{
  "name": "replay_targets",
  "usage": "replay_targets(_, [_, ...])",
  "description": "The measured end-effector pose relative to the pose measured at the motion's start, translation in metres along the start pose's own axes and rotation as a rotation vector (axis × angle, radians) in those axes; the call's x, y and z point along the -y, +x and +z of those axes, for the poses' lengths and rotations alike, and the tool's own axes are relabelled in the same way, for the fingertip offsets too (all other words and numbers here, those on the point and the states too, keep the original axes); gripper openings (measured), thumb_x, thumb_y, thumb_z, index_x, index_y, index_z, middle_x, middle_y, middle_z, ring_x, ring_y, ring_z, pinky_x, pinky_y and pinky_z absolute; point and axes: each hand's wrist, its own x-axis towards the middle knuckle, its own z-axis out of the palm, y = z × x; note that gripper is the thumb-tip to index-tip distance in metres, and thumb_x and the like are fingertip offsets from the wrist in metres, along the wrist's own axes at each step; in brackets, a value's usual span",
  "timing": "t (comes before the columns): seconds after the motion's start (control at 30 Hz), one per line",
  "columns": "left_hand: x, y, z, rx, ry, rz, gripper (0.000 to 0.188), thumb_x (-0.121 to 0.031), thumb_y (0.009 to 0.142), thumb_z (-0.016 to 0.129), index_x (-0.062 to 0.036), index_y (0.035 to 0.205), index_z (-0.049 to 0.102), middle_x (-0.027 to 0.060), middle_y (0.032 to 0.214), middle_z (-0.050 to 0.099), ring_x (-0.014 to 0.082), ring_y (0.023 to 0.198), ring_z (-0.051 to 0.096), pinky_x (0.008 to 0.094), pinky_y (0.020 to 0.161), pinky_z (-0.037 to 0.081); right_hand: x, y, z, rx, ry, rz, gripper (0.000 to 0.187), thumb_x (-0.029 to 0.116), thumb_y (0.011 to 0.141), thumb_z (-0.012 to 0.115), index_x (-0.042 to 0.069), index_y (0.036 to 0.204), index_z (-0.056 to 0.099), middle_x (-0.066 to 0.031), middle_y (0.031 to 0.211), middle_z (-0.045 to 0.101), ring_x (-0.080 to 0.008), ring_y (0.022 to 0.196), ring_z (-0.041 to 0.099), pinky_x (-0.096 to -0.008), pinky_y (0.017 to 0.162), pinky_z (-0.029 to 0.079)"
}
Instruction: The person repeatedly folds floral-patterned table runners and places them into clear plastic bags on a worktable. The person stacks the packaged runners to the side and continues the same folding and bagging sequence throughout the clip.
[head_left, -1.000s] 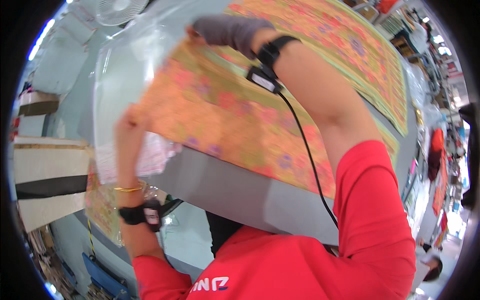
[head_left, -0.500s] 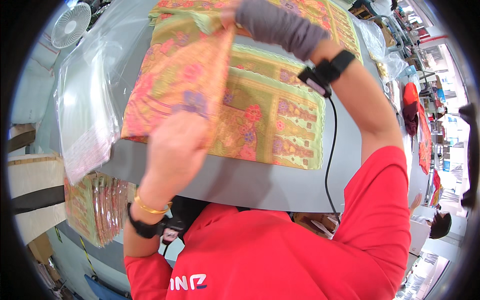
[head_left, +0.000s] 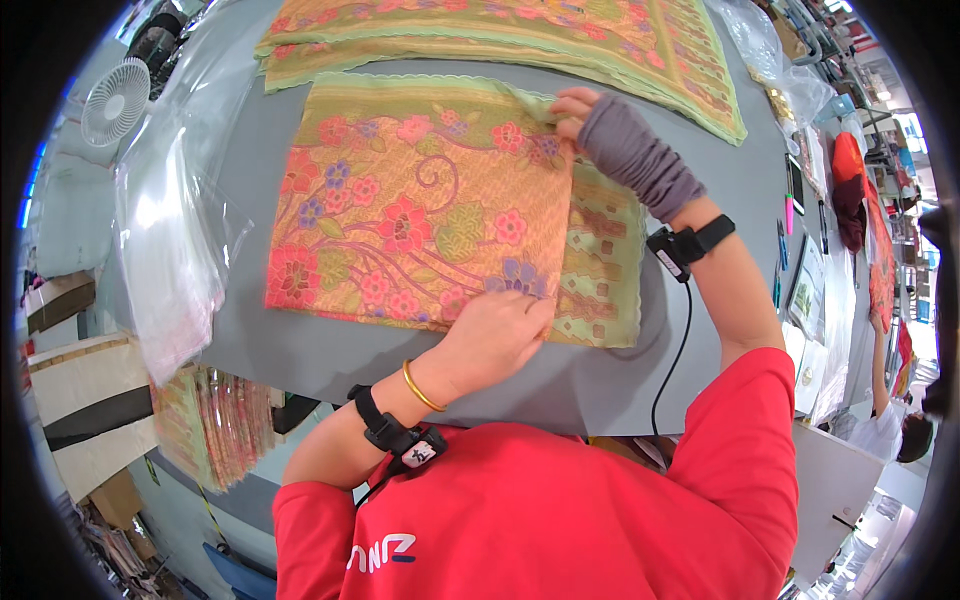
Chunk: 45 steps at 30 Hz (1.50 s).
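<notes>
A folded floral cloth [head_left: 400, 220], orange and pink with a scalloped green edge, lies in front of me on the grey table. My left hand [head_left: 498, 335] is closed on the near right corner of its upper layer, fingertips curled over the edge. At the far right corner of that layer, my right hand [head_left: 580, 112], in a grey fingerless sleeve, pinches the cloth. Beneath and to the right, a green-bordered strip of the lower layer [head_left: 600, 260] shows. Each wrist wears a black strapped device.
More floral cloth [head_left: 480, 40] lies spread at the far side of the table [head_left: 240, 340]. Clear plastic bags [head_left: 170, 240] lie at the left, above a stack of packed cloths [head_left: 225, 415]. Pens and a phone [head_left: 796, 185] are at the right. A cable [head_left: 672, 375] runs from the right wrist.
The upper layer has come down flatter and further right over the lower layer. My left hand has moved right with its edge; my right hand has moved right and nearer.
</notes>
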Motion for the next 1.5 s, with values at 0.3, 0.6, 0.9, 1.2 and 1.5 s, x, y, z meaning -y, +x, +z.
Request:
replay_targets(0.3, [0.060, -0.120, -0.127, -0.654, 0.238, -0.837, 0.024, -0.017, 0.091, 0.082, -0.0031, 0.104, 0.067, 0.0089, 0.095, 0.060, 0.0265, 0.079, 0.062, 0.0423, 0.076, 0.054, -0.008, 0.146, 0.023, -0.007, 0.265, 0.361, 0.023, 0.021, 0.100, 0.069, 0.006, 0.116, 0.073, -0.0199, 0.116, 0.071, -0.0411, 0.109, 0.067, -0.0491, 0.092, 0.053])
replay_targets(0.6, [0.112, -0.179, -0.153, -0.544, 0.408, -0.836, 0.035, -0.023, 0.086, 0.086, 0.0001, 0.085, 0.059, 0.0122, 0.093, 0.059, 0.0349, 0.089, 0.057, 0.0453, 0.078, 0.048, 0.054, 0.350, 0.108, 0.296, 0.346, -0.119, 0.037, 0.027, 0.086, 0.086, 0.011, 0.117, 0.074, -0.0109, 0.139, 0.064, -0.0343, 0.129, 0.059, -0.0431, 0.115, 0.044])
replay_targets(0.9, [0.090, -0.166, -0.292, -0.646, 0.520, -0.357, 0.021, 0.007, 0.085, 0.070, -0.0004, 0.088, 0.051, 0.0083, 0.083, 0.050, 0.0233, 0.076, 0.049, 0.0352, 0.068, 0.042, 0.048, 0.323, 0.012, 0.081, 0.678, 0.219, 0.023, 0.013, 0.094, 0.077, 0.007, 0.116, 0.072, -0.0094, 0.112, 0.072, -0.0287, 0.103, 0.067, -0.0403, 0.096, 0.053])
replay_targets(1.2, [0.009, -0.189, -0.177, -0.195, 0.620, -0.151, 0.024, -0.006, 0.073, 0.073, -0.0041, 0.090, 0.057, 0.0124, 0.095, 0.054, 0.0342, 0.092, 0.056, 0.0444, 0.086, 0.049, 0.084, 0.148, -0.028, -0.051, 0.521, -0.168, 0.014, 0.006, 0.089, 0.073, 0.009, 0.102, 0.071, -0.0092, 0.103, 0.067, -0.0339, 0.103, 0.063, -0.0421, 0.089, 0.055])
replay_targets(1.5, [0.003, -0.208, -0.085, -0.195, 0.524, -0.326, 0.045, -0.029, 0.084, 0.083, -0.0043, 0.116, 0.063, 0.0142, 0.117, 0.056, 0.0343, 0.108, 0.056, 0.0454, 0.099, 0.049, 0.127, 0.057, 0.001, 0.032, 0.676, 0.012, 0.026, 0.010, 0.081, 0.077, 0.007, 0.105, 0.067, -0.0085, 0.109, 0.066, -0.0331, 0.113, 0.059, -0.0461, 0.101, 0.050])
